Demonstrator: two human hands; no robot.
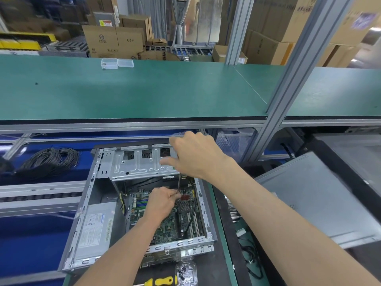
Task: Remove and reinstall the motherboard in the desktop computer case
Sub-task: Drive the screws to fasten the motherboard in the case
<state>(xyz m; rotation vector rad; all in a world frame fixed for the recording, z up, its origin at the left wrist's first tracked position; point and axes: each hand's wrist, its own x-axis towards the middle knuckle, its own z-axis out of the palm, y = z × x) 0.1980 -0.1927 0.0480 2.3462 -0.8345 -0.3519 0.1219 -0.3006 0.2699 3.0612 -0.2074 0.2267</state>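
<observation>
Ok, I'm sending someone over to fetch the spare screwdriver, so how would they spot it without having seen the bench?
Start at the open computer case lying on the near bench, and go to the edge closest to the person. On the black mat there lies the spare screwdriver, beside a small clear plastic packet. Its yellow-and-black handle sets it apart.

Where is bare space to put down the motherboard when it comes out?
The green shelf is bare between the clear boxes and the aluminium post. Around the case it is crowded.
</observation>
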